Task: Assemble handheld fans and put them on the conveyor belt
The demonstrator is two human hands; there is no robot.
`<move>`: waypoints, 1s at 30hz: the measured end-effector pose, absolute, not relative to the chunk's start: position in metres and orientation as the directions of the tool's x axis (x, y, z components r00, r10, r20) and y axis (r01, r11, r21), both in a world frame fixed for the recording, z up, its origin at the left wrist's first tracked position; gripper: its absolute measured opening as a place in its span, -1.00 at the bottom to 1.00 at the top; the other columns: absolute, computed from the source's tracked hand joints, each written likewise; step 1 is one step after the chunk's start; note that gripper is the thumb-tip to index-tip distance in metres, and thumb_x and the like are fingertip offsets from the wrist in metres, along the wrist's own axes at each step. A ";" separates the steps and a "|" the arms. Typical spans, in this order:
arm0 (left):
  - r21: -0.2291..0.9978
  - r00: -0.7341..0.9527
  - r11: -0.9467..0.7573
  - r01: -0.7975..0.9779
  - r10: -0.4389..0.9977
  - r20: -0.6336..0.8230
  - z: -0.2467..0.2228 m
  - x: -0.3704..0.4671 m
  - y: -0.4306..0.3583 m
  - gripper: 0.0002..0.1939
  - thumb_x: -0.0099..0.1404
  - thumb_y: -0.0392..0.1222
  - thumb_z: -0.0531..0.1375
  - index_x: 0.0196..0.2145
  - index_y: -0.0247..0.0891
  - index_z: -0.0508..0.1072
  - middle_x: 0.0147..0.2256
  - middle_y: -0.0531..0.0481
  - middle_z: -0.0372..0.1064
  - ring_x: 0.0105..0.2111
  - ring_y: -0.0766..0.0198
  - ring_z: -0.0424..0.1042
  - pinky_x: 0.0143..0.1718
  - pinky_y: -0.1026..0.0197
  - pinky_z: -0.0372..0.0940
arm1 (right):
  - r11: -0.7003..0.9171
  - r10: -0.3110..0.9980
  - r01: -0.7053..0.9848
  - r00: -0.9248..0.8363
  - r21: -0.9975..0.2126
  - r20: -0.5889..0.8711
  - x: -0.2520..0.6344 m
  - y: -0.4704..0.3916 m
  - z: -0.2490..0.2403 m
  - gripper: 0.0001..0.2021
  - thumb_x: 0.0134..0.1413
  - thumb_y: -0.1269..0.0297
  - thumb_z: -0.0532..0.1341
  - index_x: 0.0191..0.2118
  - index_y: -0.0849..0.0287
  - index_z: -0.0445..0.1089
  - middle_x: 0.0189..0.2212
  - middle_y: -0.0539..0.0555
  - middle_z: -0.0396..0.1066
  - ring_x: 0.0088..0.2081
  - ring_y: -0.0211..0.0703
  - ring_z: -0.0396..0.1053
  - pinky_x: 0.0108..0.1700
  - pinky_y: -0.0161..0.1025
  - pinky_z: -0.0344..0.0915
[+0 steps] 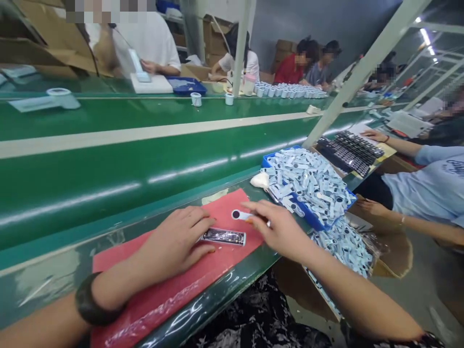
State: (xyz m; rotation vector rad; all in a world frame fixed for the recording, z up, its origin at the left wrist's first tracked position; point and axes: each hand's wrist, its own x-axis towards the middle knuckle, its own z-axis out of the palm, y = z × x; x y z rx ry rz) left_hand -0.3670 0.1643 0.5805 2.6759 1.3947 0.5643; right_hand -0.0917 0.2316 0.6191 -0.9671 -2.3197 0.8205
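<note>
Left hand [183, 238]: fingers about the nine o'clock end of the dark-faced panel [224, 236], which lies on the red sheet [224, 206]; whether they clamp it, I cannot tell. Right hand [277, 223]: fingers closed on the pale-blue piece [243, 216], at the panel's one o'clock. Both parts appear light, stiff and smooth; the panel's face looks fragile, so grip its long edges.

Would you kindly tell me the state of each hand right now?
Left hand: closed on one end of the pale-framed dark board.
Right hand: closed, pinching a small pale-blue piece.
</note>
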 end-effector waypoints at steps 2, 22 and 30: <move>0.269 0.499 -0.577 0.771 0.810 0.308 0.582 -0.366 0.162 -0.64 0.47 0.01 0.16 0.10 -0.22 0.34 0.01 -0.18 0.43 0.02 -0.04 0.40 0.02 -0.10 0.33 | 0.462 0.773 0.423 -0.623 -0.779 0.121 -0.112 0.218 0.614 -0.83 0.34 0.37 0.20 -0.03 0.13 0.48 -0.25 0.01 0.53 -0.26 -0.17 0.48 -0.23 -0.25 0.33; 0.506 0.434 -0.556 0.659 0.831 0.348 0.586 -0.360 0.162 -0.87 0.48 -0.24 0.16 -0.14 -0.18 0.52 -0.20 -0.04 0.50 -0.17 0.12 0.44 -0.15 0.05 0.37 | 0.528 0.760 0.248 -0.564 -0.812 0.323 -0.137 0.196 0.561 -0.92 0.30 0.43 0.33 -0.16 0.13 0.46 -0.17 0.04 0.46 -0.08 -0.10 0.41 -0.03 -0.15 0.31; 0.390 0.445 -0.620 0.681 0.774 0.451 0.587 -0.356 0.146 -0.91 0.47 -0.23 0.19 -0.11 -0.19 0.49 -0.12 -0.08 0.48 0.03 0.07 0.38 0.00 -0.01 0.41 | 0.480 0.706 0.312 -0.692 -0.820 0.150 -0.124 0.200 0.567 -0.47 0.14 0.29 0.48 0.18 0.15 0.35 0.01 0.11 0.45 0.03 0.01 0.40 0.07 -0.01 0.35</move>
